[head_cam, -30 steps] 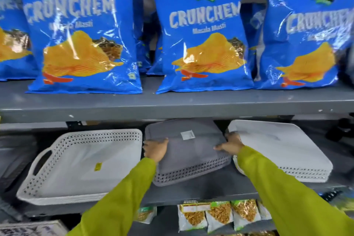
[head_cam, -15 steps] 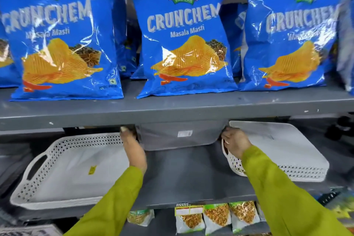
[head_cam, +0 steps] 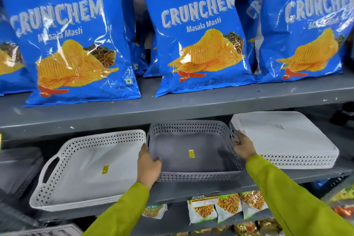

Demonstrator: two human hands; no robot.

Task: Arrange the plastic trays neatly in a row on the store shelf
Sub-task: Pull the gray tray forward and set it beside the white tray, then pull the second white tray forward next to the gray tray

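A grey perforated plastic tray lies right side up in the middle of the lower shelf, with a yellow sticker inside. My left hand grips its left rim and my right hand grips its right handle. Left of it a white perforated tray sits right side up, slightly askew, its front corner over the shelf edge. To the right a stack of white trays rests upside down.
The grey metal shelf carries the trays; the shelf board above hangs low over them and holds large blue chip bags. Small snack packets hang below. Dark grey items lie at far left.
The grey tray lay upside down under both hands, was pushed back under the shelf, and now sits right side up nearer the front, held at both sides.
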